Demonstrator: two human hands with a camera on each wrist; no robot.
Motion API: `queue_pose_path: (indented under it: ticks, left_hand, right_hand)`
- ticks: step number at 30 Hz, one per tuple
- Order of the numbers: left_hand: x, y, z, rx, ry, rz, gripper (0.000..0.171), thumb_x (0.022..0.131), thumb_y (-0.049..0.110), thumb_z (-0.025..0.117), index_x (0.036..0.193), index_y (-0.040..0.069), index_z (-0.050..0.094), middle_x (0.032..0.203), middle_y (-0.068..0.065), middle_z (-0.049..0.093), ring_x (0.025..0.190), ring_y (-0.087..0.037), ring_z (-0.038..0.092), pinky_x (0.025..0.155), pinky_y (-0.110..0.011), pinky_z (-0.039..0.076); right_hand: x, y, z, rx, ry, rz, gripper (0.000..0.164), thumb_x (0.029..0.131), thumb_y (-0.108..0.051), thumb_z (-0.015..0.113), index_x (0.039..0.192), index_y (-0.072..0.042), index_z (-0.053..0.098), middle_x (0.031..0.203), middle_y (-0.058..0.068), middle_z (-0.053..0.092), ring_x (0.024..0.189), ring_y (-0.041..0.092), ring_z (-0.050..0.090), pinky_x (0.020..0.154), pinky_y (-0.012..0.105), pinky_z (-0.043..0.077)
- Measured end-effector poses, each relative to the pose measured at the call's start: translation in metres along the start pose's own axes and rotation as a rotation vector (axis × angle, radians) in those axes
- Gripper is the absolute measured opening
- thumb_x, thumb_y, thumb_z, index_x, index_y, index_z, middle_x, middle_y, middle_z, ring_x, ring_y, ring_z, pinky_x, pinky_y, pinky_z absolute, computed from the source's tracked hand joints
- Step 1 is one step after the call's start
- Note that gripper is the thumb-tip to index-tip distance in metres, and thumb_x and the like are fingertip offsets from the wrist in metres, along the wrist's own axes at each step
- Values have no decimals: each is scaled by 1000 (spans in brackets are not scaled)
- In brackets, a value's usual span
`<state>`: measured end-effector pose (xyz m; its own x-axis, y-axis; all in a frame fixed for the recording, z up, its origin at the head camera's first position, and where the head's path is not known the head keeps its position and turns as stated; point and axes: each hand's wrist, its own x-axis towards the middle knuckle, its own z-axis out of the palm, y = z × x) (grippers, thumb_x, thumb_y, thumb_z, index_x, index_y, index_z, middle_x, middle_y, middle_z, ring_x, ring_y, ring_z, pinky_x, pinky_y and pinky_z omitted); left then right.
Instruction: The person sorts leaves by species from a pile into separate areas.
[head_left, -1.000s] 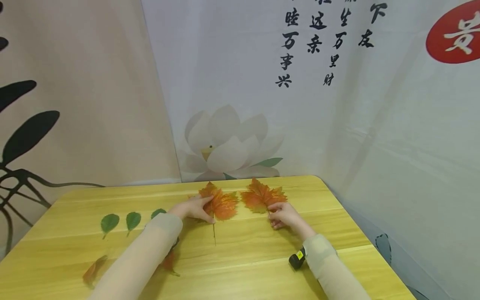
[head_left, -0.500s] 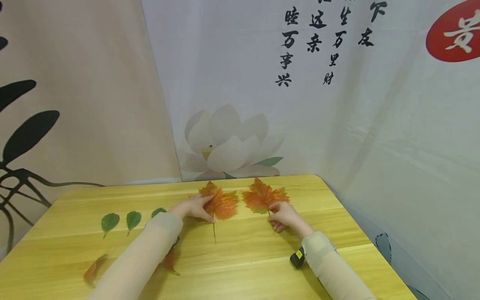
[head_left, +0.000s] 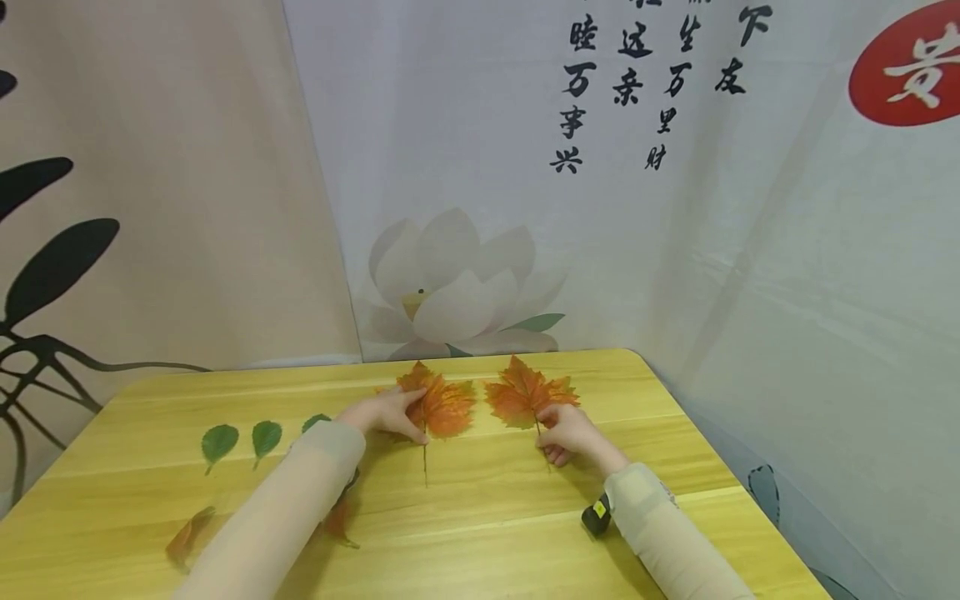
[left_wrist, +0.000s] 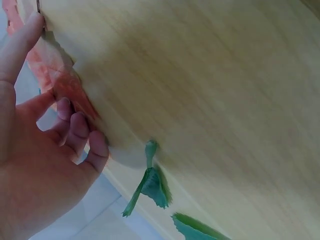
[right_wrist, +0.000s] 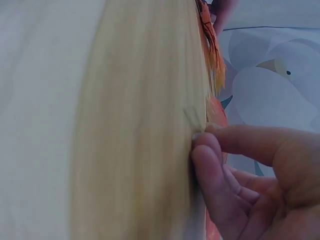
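Observation:
Two orange maple leaves lie side by side near the table's far edge in the head view. My left hand (head_left: 387, 416) rests on the left maple leaf (head_left: 448, 410), thumb and forefinger spread apart. In the left wrist view its thumb (left_wrist: 27, 37) is stretched out to the stem and the other fingertips touch the leaf's edge. My right hand (head_left: 573, 435) pinches the stem of the right maple leaf (head_left: 521, 396) between thumb and forefinger. The right wrist view shows this pinch (right_wrist: 210, 140) close above the wood, with the leaf partly hidden behind the fingers.
Small green leaves (head_left: 220, 444) lie in a row at the left, one partly behind the left sleeve. Reddish-brown curled leaves (head_left: 189, 537) lie nearer the front. The wooden table (head_left: 480, 542) backs onto a printed curtain (head_left: 480, 167).
My right hand and its maple leaf have shifted very slightly to the right. My left hand stays in place on the left leaf.

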<state>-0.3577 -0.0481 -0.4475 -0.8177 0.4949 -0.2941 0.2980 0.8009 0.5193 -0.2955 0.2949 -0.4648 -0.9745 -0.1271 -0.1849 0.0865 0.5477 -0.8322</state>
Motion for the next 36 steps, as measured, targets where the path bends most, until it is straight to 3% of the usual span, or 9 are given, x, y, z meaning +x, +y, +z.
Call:
queue_pose_path:
  ticks: [12,18,20,25,30,36]
  left_hand:
    - [-2,6,-5,8,-9,-25,102,76,34,83,155,9,22,155,-29,17,143,-45,11,112,-60,14]
    - [-7,6,-11,6,19,-46,102,74,34,84,154,11,25,155,-28,17,143,-44,10,112,-60,14]
    - [-9,4,-15,3,34,-21,101,75,33,84,153,8,26,155,-28,19,143,-45,11,112,-60,15]
    - [-18,-3,-38,66,87,72,88,85,34,74,150,-2,27,151,-30,26,139,-49,18,109,-62,21]
    - [-39,-9,-70,88,177,91,81,91,38,67,149,-3,29,147,-35,28,133,-52,28,104,-66,28]
    - [-75,-24,-103,71,253,106,80,94,40,61,148,-8,26,143,-39,27,127,-54,34,97,-69,33]
  right_hand:
    - [3,1,-1,-35,32,2,46,81,-2,73,125,2,58,66,14,64,46,18,60,46,34,55]
    - [9,-7,-4,-29,38,-28,41,83,-3,70,122,3,59,74,12,65,47,18,59,44,33,53]
    - [11,-10,-8,-42,43,-37,38,85,-6,70,121,2,59,75,13,66,47,19,59,45,34,53]
    - [16,-22,-28,-134,65,-73,44,90,-16,68,127,4,56,73,15,66,54,26,63,53,40,56]
    - [13,-30,-60,-178,80,-104,48,93,-21,64,131,5,53,82,21,67,67,39,66,59,45,57]
    - [1,-35,-94,-239,112,-111,55,94,-28,63,134,6,49,99,21,68,69,28,66,61,41,57]
